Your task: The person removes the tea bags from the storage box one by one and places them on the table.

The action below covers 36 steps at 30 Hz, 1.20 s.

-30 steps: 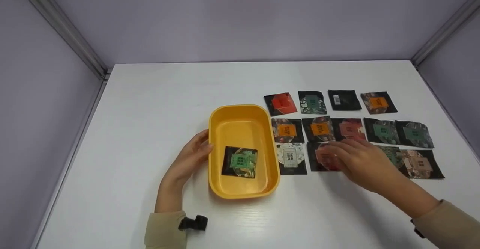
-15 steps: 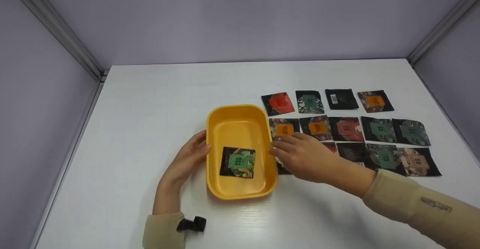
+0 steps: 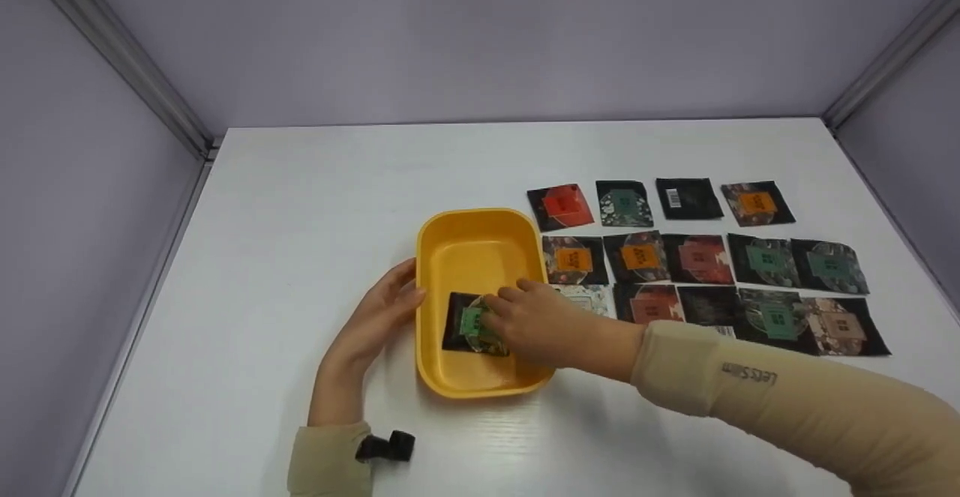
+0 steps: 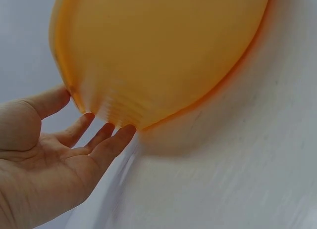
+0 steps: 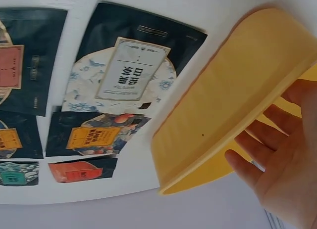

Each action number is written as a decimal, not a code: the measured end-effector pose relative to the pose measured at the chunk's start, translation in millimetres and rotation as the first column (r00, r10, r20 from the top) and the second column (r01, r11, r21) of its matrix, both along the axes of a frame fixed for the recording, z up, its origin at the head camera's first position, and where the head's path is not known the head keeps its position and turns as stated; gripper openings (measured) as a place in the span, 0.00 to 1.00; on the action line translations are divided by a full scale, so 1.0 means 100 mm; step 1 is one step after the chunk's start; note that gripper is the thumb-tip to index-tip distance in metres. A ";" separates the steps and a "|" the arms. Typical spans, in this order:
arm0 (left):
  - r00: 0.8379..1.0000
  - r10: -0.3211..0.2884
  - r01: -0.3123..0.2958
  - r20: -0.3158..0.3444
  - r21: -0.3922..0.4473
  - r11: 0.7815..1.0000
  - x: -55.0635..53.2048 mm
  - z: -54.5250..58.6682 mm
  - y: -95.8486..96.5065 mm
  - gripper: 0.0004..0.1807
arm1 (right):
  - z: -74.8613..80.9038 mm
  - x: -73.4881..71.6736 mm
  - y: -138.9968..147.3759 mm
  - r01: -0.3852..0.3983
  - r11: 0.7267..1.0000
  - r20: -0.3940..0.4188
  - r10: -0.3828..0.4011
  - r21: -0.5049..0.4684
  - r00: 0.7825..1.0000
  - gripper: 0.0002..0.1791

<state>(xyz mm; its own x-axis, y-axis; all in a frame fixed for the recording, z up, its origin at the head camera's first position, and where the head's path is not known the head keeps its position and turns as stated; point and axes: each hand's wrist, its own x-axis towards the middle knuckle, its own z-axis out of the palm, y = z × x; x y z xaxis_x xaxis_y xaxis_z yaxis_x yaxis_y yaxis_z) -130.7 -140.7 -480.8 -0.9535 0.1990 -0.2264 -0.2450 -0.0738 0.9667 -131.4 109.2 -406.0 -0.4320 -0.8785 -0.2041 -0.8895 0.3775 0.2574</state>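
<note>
My left hand (image 3: 379,317) touches the left side of a yellow plastic tub (image 3: 484,390) on the table. In the left wrist view its fingers (image 4: 114,145) reach out fairly straight to the tub's outer wall, with the thumb at the rim. Inside the tub lies a dark sachet with a green label (image 3: 461,324). My right hand (image 3: 547,328) reaches over the tub's right rim, its fingertips over the right part of that sachet. In the right wrist view the fingers of the right hand (image 5: 292,160) are spread and loosely bent inside the tub, with nothing visible between them.
Several flat sachets lie in three rows right of the tub. The white-patterned sachet (image 5: 124,66) and an orange-labelled sachet (image 3: 574,260) sit close by its rim. A black sachet with a barcode (image 3: 688,199) is in the back row. Panels enclose the table (image 3: 322,182).
My right hand has moved left from the front row of sachets, across the tub's rim and over the green-labelled sachet. The tub, left hand and sachets stay in place.
</note>
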 end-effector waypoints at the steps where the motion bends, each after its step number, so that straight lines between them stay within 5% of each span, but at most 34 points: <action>1: 1.000 0.000 0.000 0.003 0.005 1.000 0.00 0.00 0.00 0.33 | -0.01 0.00 -0.05 0.014 0.999 0.005 -0.014 0.033 1.000 0.22; 9: 1.000 0.000 0.000 -0.004 0.029 1.000 0.03 0.00 -0.02 0.32 | -0.10 0.00 -0.36 0.150 0.948 -0.003 -0.156 0.281 0.988 0.33; 15: 1.000 -0.003 0.003 -0.004 0.020 1.000 0.03 0.01 -0.01 0.34 | -0.13 0.01 -0.40 0.139 0.935 -0.037 -0.134 0.327 0.990 0.32; 24: 1.000 -0.018 0.019 -0.022 0.028 0.999 0.02 0.02 -0.03 0.32 | -0.08 0.02 -0.31 0.013 0.991 -0.048 -0.007 0.130 0.999 0.23; 31: 1.000 -0.022 0.022 -0.011 0.011 1.000 0.02 0.03 -0.02 0.33 | -0.02 0.02 -0.24 -0.048 0.999 -0.101 0.050 0.023 0.994 0.20; 36: 0.999 -0.028 0.029 -0.019 0.013 1.000 0.02 0.03 -0.02 0.32 | 0.01 0.07 -0.14 -0.112 0.984 -0.230 0.077 -0.140 0.970 0.17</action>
